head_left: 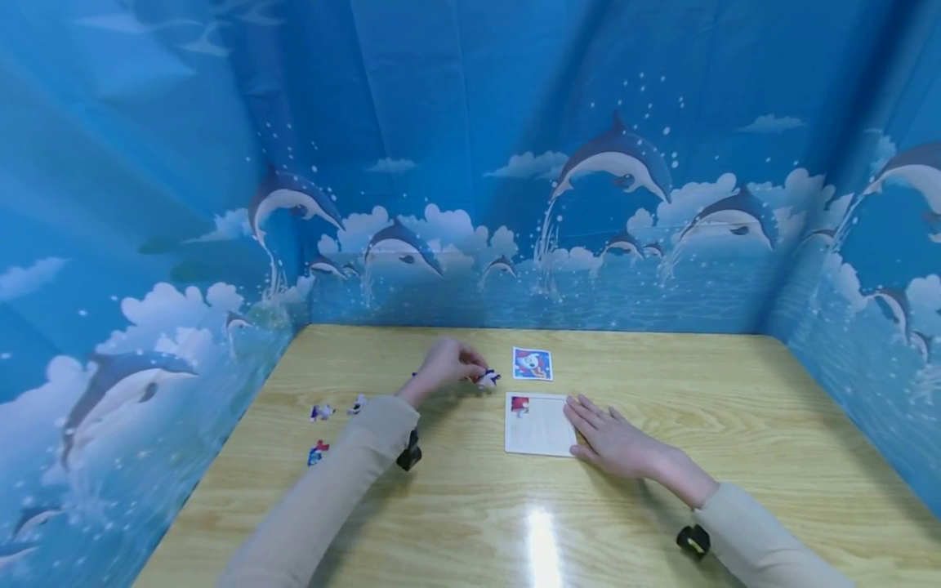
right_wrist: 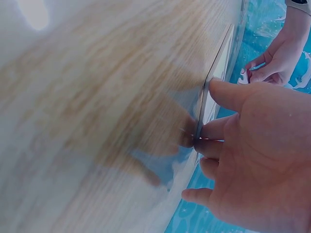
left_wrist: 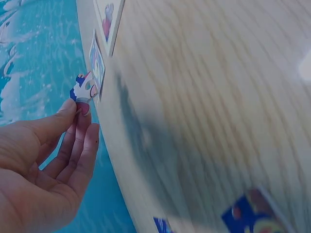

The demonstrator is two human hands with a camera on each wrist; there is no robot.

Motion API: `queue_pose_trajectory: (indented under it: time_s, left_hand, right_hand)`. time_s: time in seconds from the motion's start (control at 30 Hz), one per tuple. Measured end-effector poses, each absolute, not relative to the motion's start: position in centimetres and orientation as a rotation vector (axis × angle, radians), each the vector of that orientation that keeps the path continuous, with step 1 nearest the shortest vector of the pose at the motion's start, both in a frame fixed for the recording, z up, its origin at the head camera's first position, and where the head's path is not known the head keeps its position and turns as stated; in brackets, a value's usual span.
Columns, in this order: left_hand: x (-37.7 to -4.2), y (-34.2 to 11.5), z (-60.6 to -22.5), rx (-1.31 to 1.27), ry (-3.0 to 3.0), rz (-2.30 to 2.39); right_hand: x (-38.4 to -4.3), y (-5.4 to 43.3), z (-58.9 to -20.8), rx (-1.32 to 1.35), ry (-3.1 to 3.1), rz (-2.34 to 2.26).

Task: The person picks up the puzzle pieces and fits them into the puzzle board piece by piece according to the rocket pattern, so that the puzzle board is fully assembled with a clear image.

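Observation:
My left hand (head_left: 446, 363) pinches a jigsaw puzzle piece (left_wrist: 84, 92) between thumb and fingers, raised over the table left of the puzzle tray. The piece shows white, dark blue and red. My right hand (head_left: 613, 439) lies with straight fingers along the right edge of the white puzzle tray (head_left: 544, 429), its fingertips touching that edge. One placed piece (head_left: 519, 405) with red on it sits in the tray's upper left corner. Just behind the tray lies a small picture card (head_left: 532, 364) of a white cartoon figure on blue and red.
Loose puzzle pieces lie at the left of the table: one piece (head_left: 321, 412), a second (head_left: 357, 404) beside it, and a red and blue one (head_left: 318, 452) nearer the front. The wooden table (head_left: 456, 523) is bordered by a blue dolphin curtain (head_left: 470, 163).

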State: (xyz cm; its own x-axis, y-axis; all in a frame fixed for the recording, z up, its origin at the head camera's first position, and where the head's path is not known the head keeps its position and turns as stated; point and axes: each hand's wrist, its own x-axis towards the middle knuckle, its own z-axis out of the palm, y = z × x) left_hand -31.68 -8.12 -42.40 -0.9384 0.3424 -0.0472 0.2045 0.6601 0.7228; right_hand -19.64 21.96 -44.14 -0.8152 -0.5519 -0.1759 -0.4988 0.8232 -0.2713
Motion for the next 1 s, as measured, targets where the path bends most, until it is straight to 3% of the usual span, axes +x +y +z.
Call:
queue_pose_trajectory:
  time_s: [1.0]
  left_hand:
    - [-30.4, -1.0, -43.7, 0.518, 2.589, 1.164]
  right_hand:
    - [-19.5, 21.9, -44.0, -0.821, 2.773, -0.341]
